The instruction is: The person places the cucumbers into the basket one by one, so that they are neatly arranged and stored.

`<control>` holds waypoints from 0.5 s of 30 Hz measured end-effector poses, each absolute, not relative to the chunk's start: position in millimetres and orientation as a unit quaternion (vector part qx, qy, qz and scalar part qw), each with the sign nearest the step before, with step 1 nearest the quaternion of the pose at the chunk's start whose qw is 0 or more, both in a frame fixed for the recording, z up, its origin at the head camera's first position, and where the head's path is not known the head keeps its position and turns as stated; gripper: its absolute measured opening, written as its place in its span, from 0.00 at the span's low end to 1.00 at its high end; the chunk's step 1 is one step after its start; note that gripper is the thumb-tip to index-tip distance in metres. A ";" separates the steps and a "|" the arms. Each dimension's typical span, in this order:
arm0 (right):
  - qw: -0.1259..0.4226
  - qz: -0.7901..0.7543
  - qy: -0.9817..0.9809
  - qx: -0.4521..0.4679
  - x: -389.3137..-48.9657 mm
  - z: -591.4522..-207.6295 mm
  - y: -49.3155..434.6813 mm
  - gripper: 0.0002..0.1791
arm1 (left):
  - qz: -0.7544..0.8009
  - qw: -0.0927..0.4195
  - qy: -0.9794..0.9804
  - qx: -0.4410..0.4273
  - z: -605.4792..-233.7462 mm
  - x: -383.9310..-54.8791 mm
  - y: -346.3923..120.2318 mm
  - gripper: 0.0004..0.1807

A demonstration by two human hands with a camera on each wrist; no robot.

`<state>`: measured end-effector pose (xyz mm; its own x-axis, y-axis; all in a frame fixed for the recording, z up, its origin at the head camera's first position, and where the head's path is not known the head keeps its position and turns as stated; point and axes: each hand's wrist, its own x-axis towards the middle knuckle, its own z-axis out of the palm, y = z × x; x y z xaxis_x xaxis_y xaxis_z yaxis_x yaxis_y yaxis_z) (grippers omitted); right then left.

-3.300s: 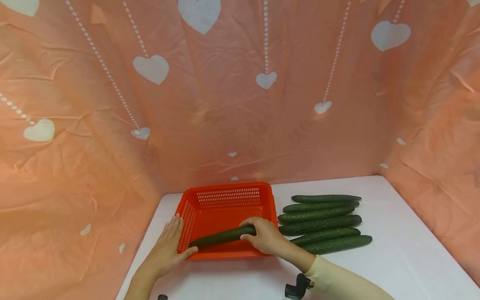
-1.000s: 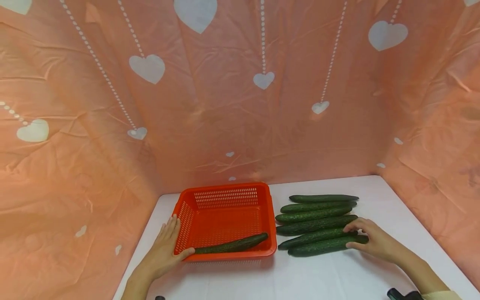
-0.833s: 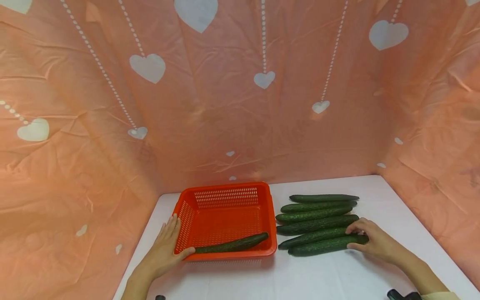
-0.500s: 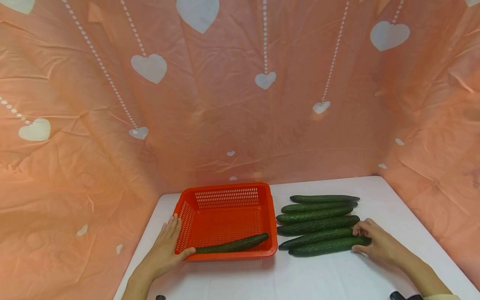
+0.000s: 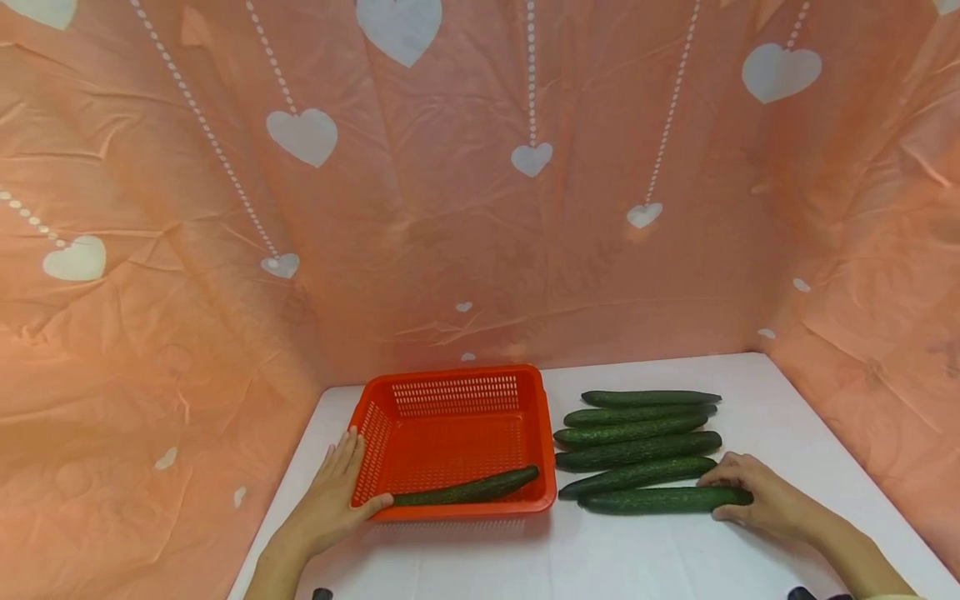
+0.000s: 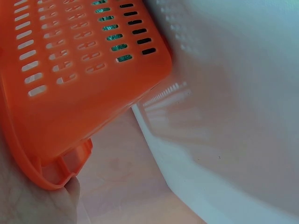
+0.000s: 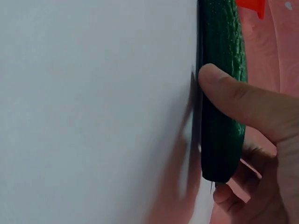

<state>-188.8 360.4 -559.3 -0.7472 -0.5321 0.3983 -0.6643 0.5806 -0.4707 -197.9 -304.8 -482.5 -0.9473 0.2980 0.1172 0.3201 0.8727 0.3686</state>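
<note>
My right hand [image 5: 765, 500] holds the right end of the front cucumber [image 5: 645, 500] of a row on the table. In the right wrist view the thumb lies along the side of this cucumber [image 7: 219, 140], with the other fingers partly hidden behind it. My left hand [image 5: 326, 500] rests at the front left corner of a red plastic basket [image 5: 546, 442], its fingers straight along the left side and its thumb at the front rim. The left wrist view shows the basket's slotted wall [image 6: 70, 112] beside the palm. Inside the basket, one cucumber [image 5: 480, 490] lies along the front wall.
Several more cucumbers [image 5: 637, 450] lie side by side behind the held one, right of the basket. A white cloth covers the table [image 5: 600, 567]. Pink sheeting with white hearts [image 5: 600, 292] hangs around the back and sides.
The cucumber my right hand held over the basket now lies inside. That hand has moved right to the front cucumber, whose right end has swung toward me. My left hand stays put.
</note>
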 end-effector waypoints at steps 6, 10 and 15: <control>0.102 0.309 -0.885 0.333 -184.8 -555.4 361.0 0.23 | -0.183 0.036 -0.969 -0.164 -483.9 -198.1 -304.6 0.60; 0.063 0.355 -0.878 0.314 -183.7 -549.3 360.3 0.22 | -0.182 0.037 -0.969 -0.164 -483.5 -197.7 -304.9 0.60; 0.031 0.380 -0.875 0.296 -181.6 -539.2 358.7 0.20 | -0.186 0.038 -0.967 -0.167 -481.2 -196.8 -305.0 0.60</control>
